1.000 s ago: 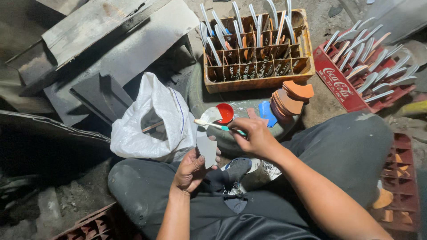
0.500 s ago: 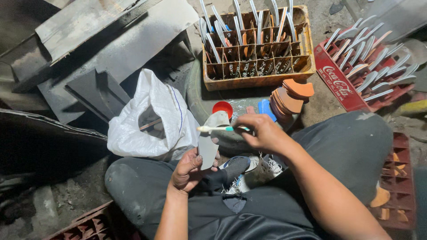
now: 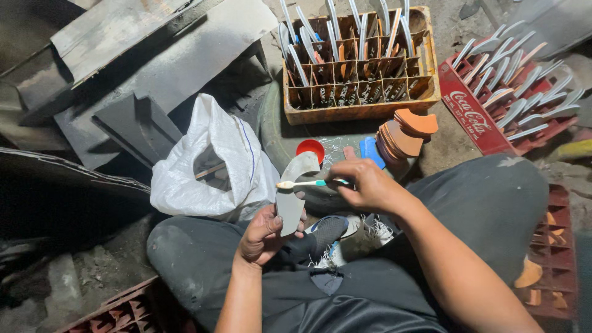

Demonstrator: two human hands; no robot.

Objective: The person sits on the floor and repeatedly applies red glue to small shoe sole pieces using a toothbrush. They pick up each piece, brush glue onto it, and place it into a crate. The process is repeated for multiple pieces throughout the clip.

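You are sitting over a dirty concrete floor (image 3: 450, 145). Resting on it are an orange crate (image 3: 361, 108) of upright sole pieces, a red crate (image 3: 478, 126) beside it, a white plastic bag (image 3: 213, 166), a stack of brown cut-outs (image 3: 404, 132), and grey boards (image 3: 142, 55) lying at the left.

matt grey sole (image 3: 291, 198), crinkled plastic bag (image 3: 213, 166), wooden crate (image 3: 361, 61)

Toothbrush (image 3: 311, 183) lies level across upright grey insole (image 3: 291, 197).
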